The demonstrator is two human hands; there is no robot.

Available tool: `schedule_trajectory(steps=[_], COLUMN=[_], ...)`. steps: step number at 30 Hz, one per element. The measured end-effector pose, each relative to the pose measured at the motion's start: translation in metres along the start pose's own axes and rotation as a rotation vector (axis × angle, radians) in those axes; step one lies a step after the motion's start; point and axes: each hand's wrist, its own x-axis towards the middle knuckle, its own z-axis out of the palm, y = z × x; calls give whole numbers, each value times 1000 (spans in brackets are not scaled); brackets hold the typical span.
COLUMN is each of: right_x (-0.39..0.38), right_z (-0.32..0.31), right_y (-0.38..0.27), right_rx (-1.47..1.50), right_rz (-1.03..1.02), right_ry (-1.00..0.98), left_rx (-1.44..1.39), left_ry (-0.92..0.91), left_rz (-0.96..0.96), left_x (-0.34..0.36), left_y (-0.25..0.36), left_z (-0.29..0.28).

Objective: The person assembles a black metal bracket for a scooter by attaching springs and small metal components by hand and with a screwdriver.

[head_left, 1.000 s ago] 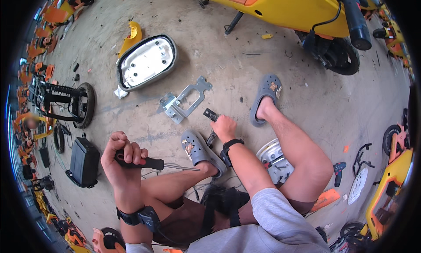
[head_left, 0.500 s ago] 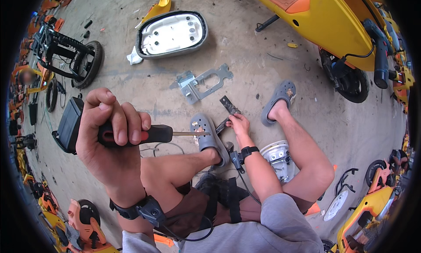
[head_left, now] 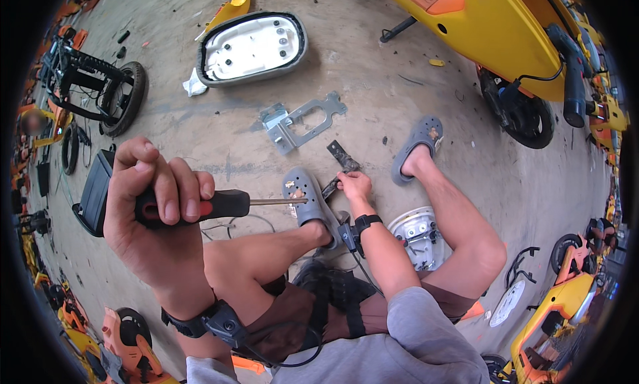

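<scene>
My left hand (head_left: 153,204) is raised at the left, its fingers wrapped round the black and red handle of a screwdriver (head_left: 226,203). The shank points right, passing in view over my grey clog (head_left: 310,211). Lower down, between my feet, my right hand (head_left: 355,185) is closed on a dark, dirty metal bracket (head_left: 342,156) near the floor. One flat end with holes sticks out beyond the fingers; part of it is hidden by the hand. A silver metal plate (head_left: 313,123) with a long slot lies just beyond on the concrete.
An upturned seat (head_left: 253,50) with a white underside lies farther off. A yellow scooter (head_left: 492,38) stands at the right, a black frame with a wheel (head_left: 125,99) at the left. Beside my right leg sits a white round part (head_left: 416,234). A black box (head_left: 95,192) is behind my left hand.
Most of the scene shifts slightly left in view. Both hands keep their hold on the screwdriver and the bracket.
</scene>
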Motion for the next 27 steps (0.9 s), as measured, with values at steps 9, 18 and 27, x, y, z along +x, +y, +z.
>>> schedule_trajectory(steps=[9,18,27], right_x=[3,13,5], right_z=[-5,0,-2], right_y=[8,0,4], right_rx=[-142,-265,-346], right_rz=[-56,-165,-390], right_ry=[81,183,200], left_rx=[51,26,54], left_ry=[-139,-251,-217], left_rz=[-30,-44,-41], left_x=[2,1,-2], left_y=[-4,-11,-14], left_z=[-4,0,5])
